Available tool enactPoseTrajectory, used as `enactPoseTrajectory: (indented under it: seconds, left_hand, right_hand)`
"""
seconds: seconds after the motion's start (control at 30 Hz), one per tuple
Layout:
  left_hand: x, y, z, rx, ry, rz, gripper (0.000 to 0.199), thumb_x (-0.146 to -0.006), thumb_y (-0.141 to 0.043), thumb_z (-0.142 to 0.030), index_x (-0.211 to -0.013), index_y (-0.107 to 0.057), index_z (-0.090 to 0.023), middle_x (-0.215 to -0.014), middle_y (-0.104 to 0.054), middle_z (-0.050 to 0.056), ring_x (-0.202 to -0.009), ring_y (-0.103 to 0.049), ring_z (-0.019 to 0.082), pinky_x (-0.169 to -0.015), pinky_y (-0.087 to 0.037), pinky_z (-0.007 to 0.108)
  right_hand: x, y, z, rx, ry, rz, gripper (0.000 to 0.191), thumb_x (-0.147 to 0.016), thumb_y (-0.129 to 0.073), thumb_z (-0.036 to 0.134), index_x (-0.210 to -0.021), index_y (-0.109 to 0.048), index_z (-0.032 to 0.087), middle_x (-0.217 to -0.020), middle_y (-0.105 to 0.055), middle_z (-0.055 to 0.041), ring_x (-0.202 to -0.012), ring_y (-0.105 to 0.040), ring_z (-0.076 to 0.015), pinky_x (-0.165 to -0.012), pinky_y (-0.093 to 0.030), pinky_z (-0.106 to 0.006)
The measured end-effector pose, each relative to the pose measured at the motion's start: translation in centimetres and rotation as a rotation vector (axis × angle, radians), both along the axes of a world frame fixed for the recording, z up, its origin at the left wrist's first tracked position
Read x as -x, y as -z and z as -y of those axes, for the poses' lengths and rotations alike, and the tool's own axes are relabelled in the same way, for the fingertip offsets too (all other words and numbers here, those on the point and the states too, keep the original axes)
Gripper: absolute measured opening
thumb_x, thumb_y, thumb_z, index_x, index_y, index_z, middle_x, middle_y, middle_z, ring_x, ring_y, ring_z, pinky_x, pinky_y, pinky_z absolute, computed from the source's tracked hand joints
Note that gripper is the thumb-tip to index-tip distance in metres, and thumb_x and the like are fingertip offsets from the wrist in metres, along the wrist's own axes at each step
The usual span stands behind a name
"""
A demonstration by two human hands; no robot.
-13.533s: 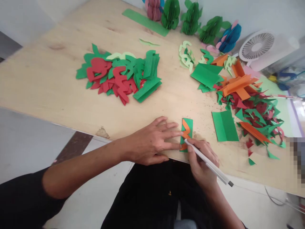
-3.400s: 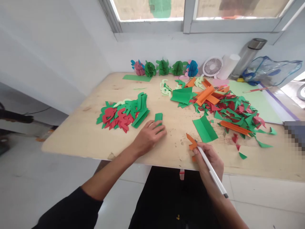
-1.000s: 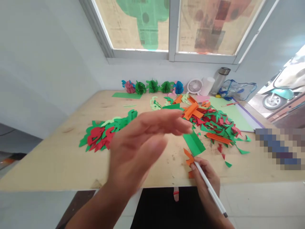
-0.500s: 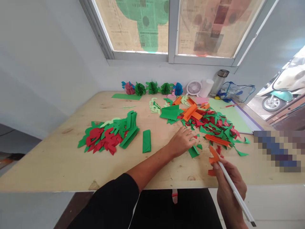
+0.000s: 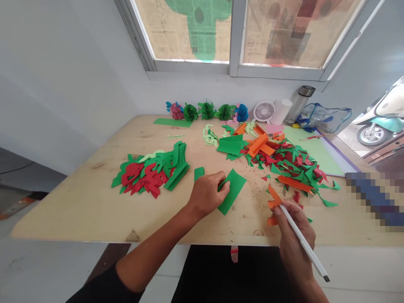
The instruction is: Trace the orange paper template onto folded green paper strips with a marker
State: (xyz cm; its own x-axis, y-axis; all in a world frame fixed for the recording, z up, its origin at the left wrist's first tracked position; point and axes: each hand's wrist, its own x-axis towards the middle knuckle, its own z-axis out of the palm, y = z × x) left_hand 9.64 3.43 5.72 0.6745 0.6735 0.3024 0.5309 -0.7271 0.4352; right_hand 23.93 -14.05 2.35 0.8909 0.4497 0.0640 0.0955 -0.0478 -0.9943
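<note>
Head view: left hand [image 5: 210, 191] is over the near part of the table [image 5: 158, 219], its thumb and curled fingers clamped on the left edge of a green card [image 5: 234, 191]. The card lies tilted between the two hands, its crease not clearly visible. A green strip [image 5: 198, 172] lies just behind the left hand; whether they touch cannot be told.

Right hand [image 5: 296, 231] is closed around a white pen [image 5: 304, 242], dark end pointing down and outward. Its thumb and fingertips also pinch an orange cutout [image 5: 274, 196] near the table's front edge, well apart from the card.

Red and green shapes [image 5: 147, 179] are heaped on the left side of the table. Scraps [image 5: 293, 164] are heaped on the right, orange pieces [image 5: 258, 144] among them. Paper figures [image 5: 207, 111] and a fan [image 5: 264, 112] stand along the wall.
</note>
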Motion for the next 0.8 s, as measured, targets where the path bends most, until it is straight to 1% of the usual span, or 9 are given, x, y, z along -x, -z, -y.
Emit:
enactPoseTrajectory:
  seconds: [0.1, 0.17, 0.3, 0.4, 0.47, 0.53, 0.6, 0.7, 0.8]
  left_hand:
    - [0.0, -0.1, 1.5, 0.067, -0.062, -0.042, 0.015, -0.082, -0.052, -0.022, -0.067, -0.050, -0.020, -0.054, -0.048, -0.004, -0.050, -0.047, 0.013, -0.049, -0.025, 0.025]
    - [-0.1, 0.2, 2.4, 0.113, -0.088, -0.064, 0.012, -0.082, -0.053, -0.023, -0.071, -0.052, -0.020, -0.053, -0.048, -0.005, -0.048, -0.046, 0.012, -0.047, -0.024, 0.024]
    - [0.3, 1.0, 3.7, 0.431, 0.000, 0.087, 0.025, -0.092, -0.049, -0.040, -0.093, -0.061, -0.018, -0.068, -0.064, -0.002, -0.058, -0.059, 0.013, -0.053, -0.041, 0.022]
    - [1.7, 1.6, 4.1, 0.574, 0.099, 0.244, 0.032, -0.099, -0.036, -0.032, -0.112, -0.061, -0.017, -0.091, -0.071, 0.004, -0.068, -0.065, 0.013, -0.065, -0.052, 0.025]
    - [2.8, 2.1, 4.3, 0.442, 0.191, 0.217, 0.030, -0.095, -0.042, -0.023, -0.117, -0.061, -0.019, -0.105, -0.072, 0.006, -0.088, -0.068, 0.016, -0.082, -0.054, 0.031]
    - [3.6, 2.6, 4.6, 0.242, 0.339, 0.109, 0.032, -0.088, -0.052, -0.017, -0.118, -0.062, -0.021, -0.121, -0.068, 0.007, -0.115, -0.060, 0.021, -0.101, -0.047, 0.039]
    - [3.8, 3.2, 5.1, 0.094, 0.444, 0.010, 0.040, -0.084, -0.058, -0.014, -0.123, -0.061, -0.022, -0.132, -0.062, 0.007, -0.128, -0.051, 0.023, -0.109, -0.042, 0.043]
    - [2.8, 4.1, 5.8, -0.051, 0.469, -0.024, 0.044, -0.087, -0.056, -0.015, -0.131, -0.055, -0.020, -0.133, -0.061, 0.008, -0.129, -0.049, 0.024, -0.107, -0.042, 0.043]
    - [1.3, 4.8, 6.3, -0.204, 0.469, -0.017, 0.025, -0.092, -0.050, -0.015, -0.113, -0.063, -0.020, -0.112, -0.068, 0.007, -0.118, -0.057, 0.023, -0.099, -0.046, 0.041]
  right_hand:
    - [0.5, -0.4, -0.4, -0.013, -0.038, -0.007, 0.033, -0.074, -0.075, 0.044, -0.094, -0.069, 0.018, -0.081, -0.069, -0.0027, -0.068, -0.061, -0.0150, -0.060, -0.050, -0.026]
    - [0.9, -0.6, -0.7, -0.003, -0.051, -0.006, 0.033, -0.073, -0.075, 0.044, -0.093, -0.069, 0.018, -0.078, -0.068, -0.0025, -0.066, -0.061, -0.0152, -0.058, -0.050, -0.026]
    - [1.3, -0.5, -0.9, 0.027, -0.086, -0.030, 0.036, -0.072, -0.074, 0.047, -0.093, -0.069, 0.018, -0.077, -0.067, -0.0032, -0.064, -0.059, -0.0148, -0.054, -0.049, -0.025]
    - [1.4, -0.1, -0.5, 0.036, -0.103, -0.119, 0.040, -0.071, -0.075, 0.048, -0.096, -0.068, 0.018, -0.080, -0.067, -0.0033, -0.063, -0.058, -0.0145, -0.050, -0.048, -0.024]
    - [1.4, 0.1, -0.3, 0.032, -0.105, -0.163, 0.041, -0.070, -0.076, 0.048, -0.097, -0.068, 0.018, -0.078, -0.066, -0.0030, -0.062, -0.058, -0.0146, -0.049, -0.048, -0.023]
    - [1.5, 0.2, -0.3, 0.014, -0.116, -0.165, 0.040, -0.070, -0.077, 0.047, -0.096, -0.068, 0.019, -0.077, -0.067, -0.0025, -0.062, -0.058, -0.0145, -0.050, -0.049, -0.023]
    - [1.6, 0.3, -0.3, -0.005, -0.139, -0.143, 0.037, -0.071, -0.077, 0.045, -0.096, -0.068, 0.019, -0.078, -0.067, -0.0021, -0.065, -0.059, -0.0143, -0.055, -0.050, -0.023]
    - [1.6, 0.5, -0.4, -0.010, -0.154, -0.110, 0.035, -0.072, -0.076, 0.044, -0.096, -0.068, 0.019, -0.081, -0.068, -0.0022, -0.068, -0.060, -0.0144, -0.058, -0.050, -0.024]
    - [1.5, 0.5, -0.5, 0.019, -0.126, -0.091, 0.037, -0.071, -0.076, 0.045, -0.096, -0.068, 0.018, -0.079, -0.068, -0.0026, -0.066, -0.060, -0.0144, -0.056, -0.049, -0.024]
